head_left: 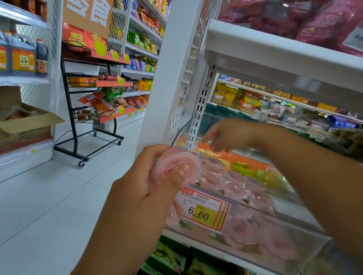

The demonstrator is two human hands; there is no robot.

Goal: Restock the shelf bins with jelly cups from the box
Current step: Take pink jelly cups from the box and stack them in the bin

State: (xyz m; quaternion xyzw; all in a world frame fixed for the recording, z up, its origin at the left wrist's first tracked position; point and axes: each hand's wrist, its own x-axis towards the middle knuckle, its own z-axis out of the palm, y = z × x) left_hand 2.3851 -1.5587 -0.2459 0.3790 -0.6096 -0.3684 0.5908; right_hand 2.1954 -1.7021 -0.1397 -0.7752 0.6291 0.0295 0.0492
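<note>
- Two hands in use at the clear shelf bin [293, 222], centre right of the frame.
- Grips one pink jelly cup [178, 169] in the left hand [143, 193], lower centre: fingers curled behind it, thumb pressed on the lid. Held just beside the bin's front left corner, probably as ready supply for the next drop.
- Reaches over the bin with the right hand [223, 137], centre of the frame: fingers pointed down and loosely spread, nothing visible between them. Blurred; likely kept low over the pile to place rather than toss.
- Shows more jelly cups [235, 184] heaped inside the bin behind the price tag [202, 210], below the top of the side wall; room judged to remain.
- Shows an open cardboard box [12, 120] on a low shelf at middle left, well apart from both hands. Possibly the source; contents unclear.
- Judged mid-task: restocking under way, held cup not yet in the bin.
</note>
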